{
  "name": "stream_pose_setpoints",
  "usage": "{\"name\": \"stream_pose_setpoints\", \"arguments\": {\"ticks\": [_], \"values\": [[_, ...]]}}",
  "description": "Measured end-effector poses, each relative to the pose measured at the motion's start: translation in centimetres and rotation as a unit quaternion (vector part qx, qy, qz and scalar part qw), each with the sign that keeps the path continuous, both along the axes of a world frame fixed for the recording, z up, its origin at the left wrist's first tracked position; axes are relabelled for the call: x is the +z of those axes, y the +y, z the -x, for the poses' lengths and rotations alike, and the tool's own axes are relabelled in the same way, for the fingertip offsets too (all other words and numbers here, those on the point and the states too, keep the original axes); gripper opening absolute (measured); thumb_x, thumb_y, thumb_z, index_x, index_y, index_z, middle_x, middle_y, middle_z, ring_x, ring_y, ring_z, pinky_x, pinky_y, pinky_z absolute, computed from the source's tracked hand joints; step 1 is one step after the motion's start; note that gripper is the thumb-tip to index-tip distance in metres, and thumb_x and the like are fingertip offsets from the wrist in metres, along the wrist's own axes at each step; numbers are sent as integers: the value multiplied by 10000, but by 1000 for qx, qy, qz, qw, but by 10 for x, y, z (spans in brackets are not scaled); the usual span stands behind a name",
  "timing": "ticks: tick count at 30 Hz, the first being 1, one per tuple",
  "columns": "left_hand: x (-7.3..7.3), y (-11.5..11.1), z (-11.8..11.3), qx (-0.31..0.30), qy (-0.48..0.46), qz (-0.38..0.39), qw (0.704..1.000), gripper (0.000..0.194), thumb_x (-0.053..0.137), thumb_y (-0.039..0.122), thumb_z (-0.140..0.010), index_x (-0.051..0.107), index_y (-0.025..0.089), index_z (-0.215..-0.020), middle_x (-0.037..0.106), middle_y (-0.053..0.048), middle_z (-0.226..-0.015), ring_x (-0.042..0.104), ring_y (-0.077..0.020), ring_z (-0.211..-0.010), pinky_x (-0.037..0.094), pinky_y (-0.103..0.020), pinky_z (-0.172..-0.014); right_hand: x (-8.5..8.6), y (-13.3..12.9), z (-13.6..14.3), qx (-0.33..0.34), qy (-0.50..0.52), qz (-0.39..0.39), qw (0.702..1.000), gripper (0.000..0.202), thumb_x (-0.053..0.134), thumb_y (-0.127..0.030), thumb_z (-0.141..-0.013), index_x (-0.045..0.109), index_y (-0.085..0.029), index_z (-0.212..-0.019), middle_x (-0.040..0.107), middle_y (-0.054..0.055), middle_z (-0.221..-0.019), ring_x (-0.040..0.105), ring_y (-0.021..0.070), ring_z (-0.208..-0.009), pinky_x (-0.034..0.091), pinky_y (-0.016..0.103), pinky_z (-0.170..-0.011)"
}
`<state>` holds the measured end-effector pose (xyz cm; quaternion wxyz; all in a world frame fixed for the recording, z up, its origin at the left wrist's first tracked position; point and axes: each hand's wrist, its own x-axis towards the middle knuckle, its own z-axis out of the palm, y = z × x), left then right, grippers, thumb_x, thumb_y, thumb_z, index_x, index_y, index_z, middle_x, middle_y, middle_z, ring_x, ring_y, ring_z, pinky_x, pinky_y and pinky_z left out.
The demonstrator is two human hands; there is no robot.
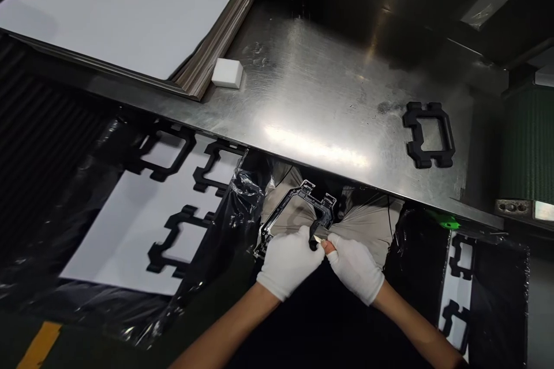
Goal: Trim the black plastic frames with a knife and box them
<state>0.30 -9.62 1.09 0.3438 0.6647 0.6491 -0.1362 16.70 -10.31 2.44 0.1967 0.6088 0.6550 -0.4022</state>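
My left hand (292,258), in a white glove, is closed around the lower edge of a black frame-shaped part (318,203). The part is tilted over my lap, and its ribbed side with small holes and shiny edges faces up. My right hand (352,265) wears a white glove that leaves a fingertip bare. It pinches a small pale blade (318,238) against the part, right beside my left fingers. Most of the blade and its handle are hidden by my fingers.
A metal table (303,92) spans the front, bearing another black frame (429,135), a white block (227,73) and a stack of white sheets (130,6). At left, more black frames (179,239) lie on a white sheet with black plastic. Further frames (462,256) and a green object (448,221) are at right.
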Motion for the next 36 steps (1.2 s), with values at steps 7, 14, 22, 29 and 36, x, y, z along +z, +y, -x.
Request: {"name": "stream_pose_setpoints", "arguments": {"ticks": [7,14,22,29,36], "values": [[-2,-1,-2,-7,12,-12,1000,387,546,449,-980,752,124,-1025,800,-191,-811,814,-415,-851,526,-447,-772,-6,-8,0,-17,-6,-6,1000,374,382,-427,-1195,692,-234,-1113,831,71,-965,790,258,-854,294,339,-610],[0,-2,-4,1,-3,-17,1000,465,480,507,-1041,760,140,-987,787,-168,-777,804,-406,-811,522,-455,-771,-19,-16,-5,-66,17,-58,996,336,352,-361,-1197,626,-218,-1065,768,48,-840,718,214,-708,280,325,-598],[-1,-1,-5,-2,13,-19,1000,472,460,536,-1058,740,161,-988,779,-154,-772,798,-385,-799,507,-438,-763,-22,-20,-16,-130,124,-87,980,394,328,-459,-1181,541,-261,-916,695,9,-780,642,209,-684,338,291,-632],[-3,1,-4,-1,25,-15,1000,528,438,574,-1080,751,156,-1002,796,-168,-801,818,-393,-857,500,-423,-766,-21,-17,-18,-157,144,-76,974,390,327,-501,-1164,543,-272,-935,695,0,-799,649,220,-718,383,283,-676],[-2,-2,-3,-2,20,-29,999,455,441,479,-1079,745,148,-1005,807,-169,-812,821,-412,-832,491,-446,-732,-21,-17,-16,-133,134,-70,979,286,431,-450,-1130,542,-263,-944,697,7,-808,637,221,-713,335,301,-661]]}}
